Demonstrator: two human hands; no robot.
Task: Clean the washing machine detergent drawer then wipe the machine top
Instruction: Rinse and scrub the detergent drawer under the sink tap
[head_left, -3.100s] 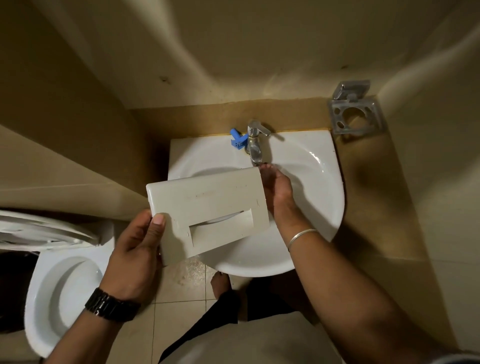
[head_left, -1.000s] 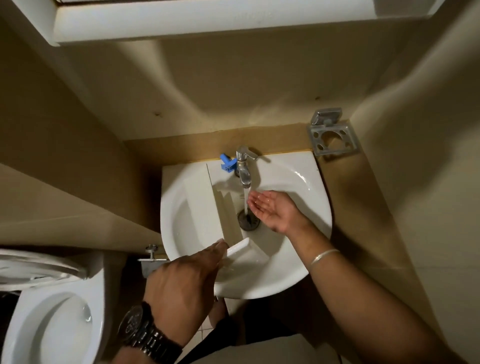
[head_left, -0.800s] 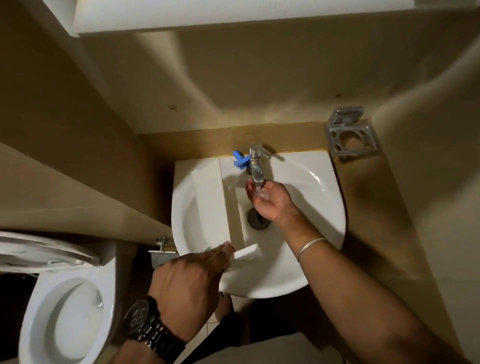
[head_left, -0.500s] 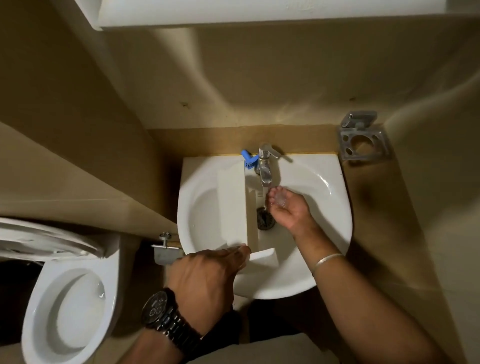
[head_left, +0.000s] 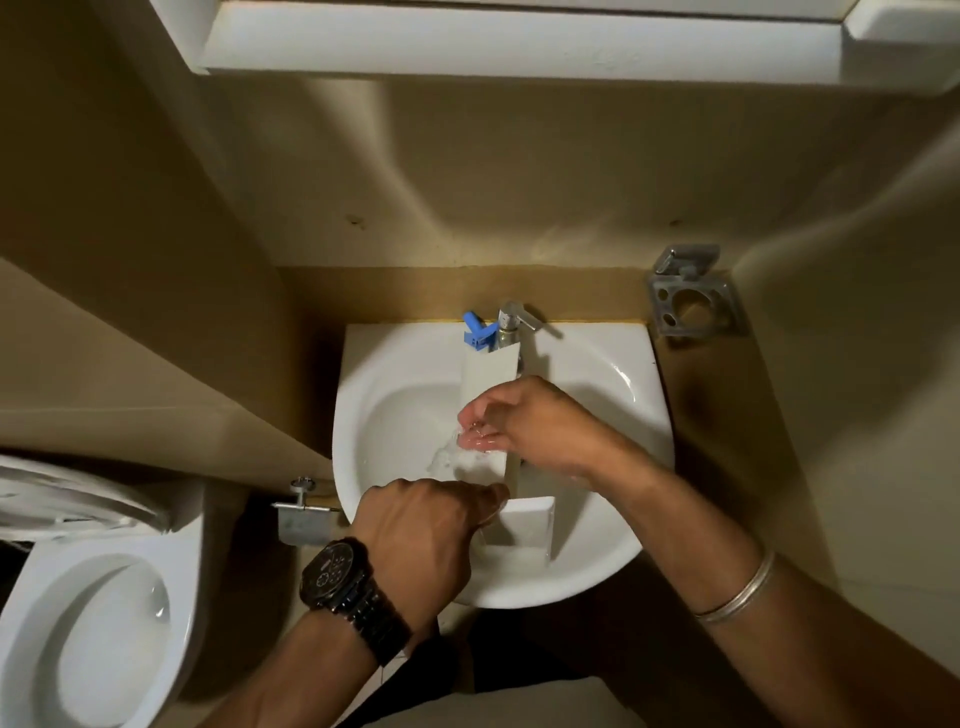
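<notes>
White drawer (head_left: 491, 374) stands lengthwise in the sink (head_left: 597, 395), far end under the tap (head_left: 511, 322). My left hand (head_left: 415, 530) grips its near end. My right hand (head_left: 524, 421), fingers loosely curled, holds nothing, cupped over the drawer with water (head_left: 447, 457) splashing below.

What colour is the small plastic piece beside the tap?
Blue plastic piece, clearest in the head view.

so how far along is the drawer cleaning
Done: the detergent drawer is out of the machine and lying in the sink under the tap. In hand: the left hand grips its near end while the right hand cups water over it. Left: finishing the rinse and wiping the machine top, which is not in view.
</notes>
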